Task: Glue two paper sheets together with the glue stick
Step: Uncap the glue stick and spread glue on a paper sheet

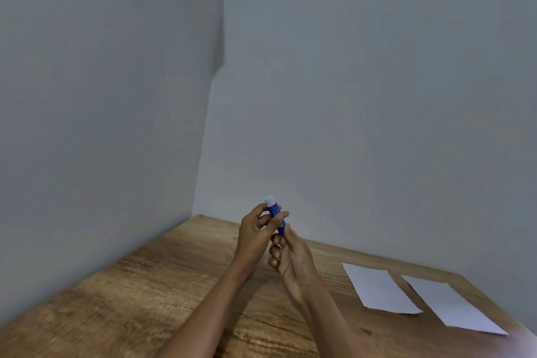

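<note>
Glue stick (274, 214), light and rigid: my left hand (255, 231) pinches the barrel, right hand (290, 256) clamps the base; slick plastic, I judge.

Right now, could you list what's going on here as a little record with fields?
left hand: grips the upper part of the glue stick
right hand: holds its lower end
glue stick: blue body, white top, tilted, held above the table
left sheet: white, flat on the table
right sheet: white, flat, beside the first, not overlapping
glue on paper: none visible
background: grey walls
</note>
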Demonstrator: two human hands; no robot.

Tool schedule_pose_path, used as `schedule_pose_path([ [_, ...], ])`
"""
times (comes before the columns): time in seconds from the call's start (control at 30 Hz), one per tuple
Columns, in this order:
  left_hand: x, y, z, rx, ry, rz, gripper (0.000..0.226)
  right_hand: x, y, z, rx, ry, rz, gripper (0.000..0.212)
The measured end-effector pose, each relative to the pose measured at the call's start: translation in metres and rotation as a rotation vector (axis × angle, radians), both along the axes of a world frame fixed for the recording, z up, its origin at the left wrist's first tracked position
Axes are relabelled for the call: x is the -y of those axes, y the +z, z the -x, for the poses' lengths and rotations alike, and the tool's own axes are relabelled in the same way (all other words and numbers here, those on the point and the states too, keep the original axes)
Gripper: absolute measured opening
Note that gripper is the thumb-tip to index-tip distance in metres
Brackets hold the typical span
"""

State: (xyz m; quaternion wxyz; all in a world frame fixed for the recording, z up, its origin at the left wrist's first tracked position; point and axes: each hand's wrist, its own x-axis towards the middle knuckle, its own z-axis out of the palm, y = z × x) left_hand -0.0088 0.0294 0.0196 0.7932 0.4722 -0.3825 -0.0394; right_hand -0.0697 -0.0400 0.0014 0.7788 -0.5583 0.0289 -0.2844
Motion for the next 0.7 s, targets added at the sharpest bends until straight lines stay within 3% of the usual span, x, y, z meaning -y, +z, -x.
schedule_pose_path([
  [0.3, 0.0032, -0.0006, 0.0059, 0.023, -0.006, -0.050, 0.008, 0.0051, -0.0030, 0.0035, -0.130, -0.018, 0.046, 0.058],
  [0.47, 0.0019, -0.0027, 0.0021, -0.030, 0.009, -0.022, 0.007, 0.0016, -0.0006, -0.0001, -0.069, 0.026, 0.034, 0.047],
  [0.7, 0.0066, -0.0058, 0.0051, -0.003, -0.020, -0.046, 0.010, 0.0017, 0.0020, 0.0070, -0.228, -0.104, 0.088, 0.054],
])
